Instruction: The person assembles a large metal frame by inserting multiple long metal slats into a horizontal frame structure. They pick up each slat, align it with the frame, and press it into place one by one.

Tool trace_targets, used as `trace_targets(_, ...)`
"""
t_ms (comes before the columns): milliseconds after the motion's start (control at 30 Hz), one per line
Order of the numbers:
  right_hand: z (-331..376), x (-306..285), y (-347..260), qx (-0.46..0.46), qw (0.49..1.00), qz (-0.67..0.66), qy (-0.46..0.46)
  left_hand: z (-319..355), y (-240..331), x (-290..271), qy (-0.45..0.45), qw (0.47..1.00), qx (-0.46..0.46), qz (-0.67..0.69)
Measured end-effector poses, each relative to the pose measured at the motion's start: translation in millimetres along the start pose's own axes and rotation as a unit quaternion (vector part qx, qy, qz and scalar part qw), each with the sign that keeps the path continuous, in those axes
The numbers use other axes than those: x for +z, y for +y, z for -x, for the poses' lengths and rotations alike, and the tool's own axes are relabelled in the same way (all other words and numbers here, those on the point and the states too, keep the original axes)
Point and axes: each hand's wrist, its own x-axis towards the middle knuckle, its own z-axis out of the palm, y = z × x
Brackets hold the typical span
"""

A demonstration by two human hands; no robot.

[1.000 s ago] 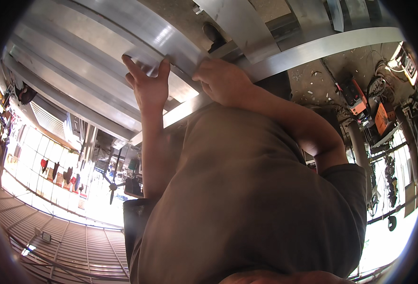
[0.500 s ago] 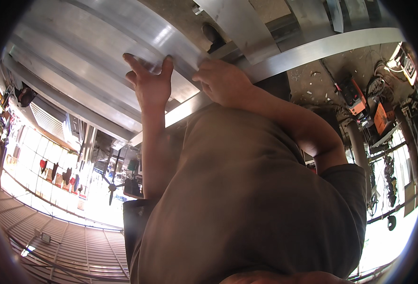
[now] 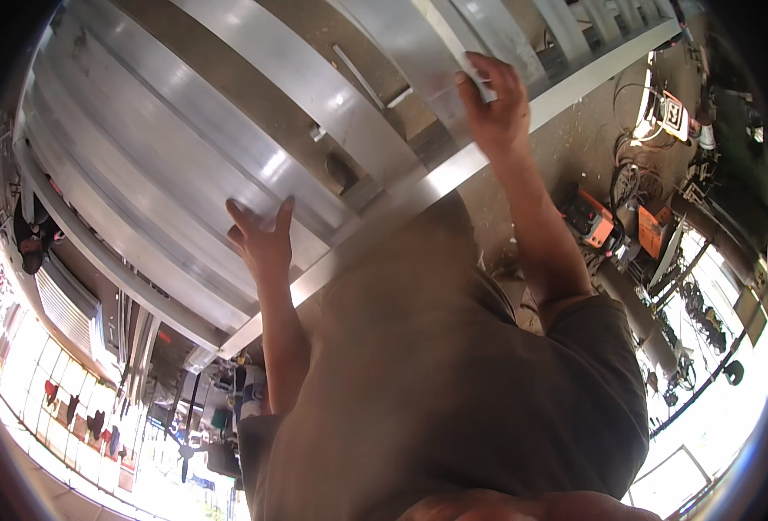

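Note:
A large frame of shiny metal slats (image 3: 314, 87) lies in front of me, bordered on my side by a long metal edge rail (image 3: 566, 100). My left hand (image 3: 267, 247) rests on a slat near that rail, thumb and finger spread apart. Farther right, my right hand (image 3: 501, 113) reaches over the rail. Its thumb and fingers close around the near end of a narrow light metal strip (image 3: 443, 30), which lies along a slat and runs away from me.
Orange machines (image 3: 591, 217) and tangled cables sit on the floor at the right. Through gaps between slats, a thin bar (image 3: 358, 74) and a dark shoe-like shape (image 3: 340, 171) show below. A fan (image 3: 184, 451) appears at lower left.
My right hand has moved from beside my left hand rightward to the metal strip and closed on it. My left hand stays spread on the slat. The view has shifted to the right.

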Motion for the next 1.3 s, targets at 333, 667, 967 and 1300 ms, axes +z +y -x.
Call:
trace_targets(333, -45.1, -10.8, 57.3, 0.027, 0.969, 0.118, -0.216, 13.8, 58.4, -3.3, 0.166, 0.958, 0.23, 0.041)
trace_targets(667, -64.2, -30.1, 64.1, -0.003, 0.969, 0.124, -0.215, 15.2, 221.8, 25.6, -0.158, 0.914, 0.264, 0.263)
trace_targets(967, -41.1, -77.9, 49.2, -0.01, 0.992, 0.05, -0.116, 10.4, 262.1, 56.2, -0.187, 0.853, 0.303, 0.382)
trace_targets(1300, 14.6, -34.6, -6.0, -0.162, 0.932, 0.008, -0.324, 27.4, 249.0, -13.6, -0.107, 0.807, 0.003, 0.58)
